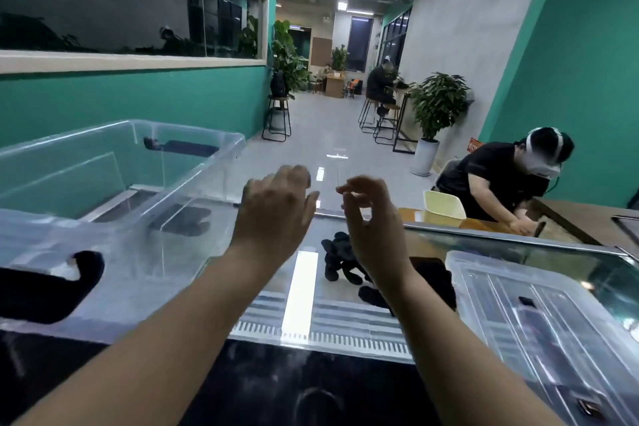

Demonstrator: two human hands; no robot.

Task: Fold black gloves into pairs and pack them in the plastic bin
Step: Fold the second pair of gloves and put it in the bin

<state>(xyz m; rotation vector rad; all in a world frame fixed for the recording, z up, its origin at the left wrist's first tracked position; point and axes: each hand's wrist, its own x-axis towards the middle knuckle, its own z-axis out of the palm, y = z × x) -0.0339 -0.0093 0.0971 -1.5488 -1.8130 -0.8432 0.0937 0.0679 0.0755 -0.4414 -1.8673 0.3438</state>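
1. Head view, your left hand [276,209]: raised above the desk [304,287], fingers relaxed and slightly spread, holding nothing.
2. Your right hand [371,218]: raised just beside the left, apart from it, fingers loosely curled with thumb and forefinger near each other; nothing visible in its hold.
3. Black gloves [340,258]: a loose heap on the desk toward its far edge, partly hidden behind your right wrist.
4. Plastic bin [114,204]: clear, open-topped, at the desk's left side; one dark folded item [185,220] lies on its floor.
5. Bin lid [539,308]: clear, lying flat at the desk's right side.
6. Dark flat object [434,278]: between the gloves and the lid; identity unclear.
7. Seated person [501,183]: beyond the desk's far right corner.
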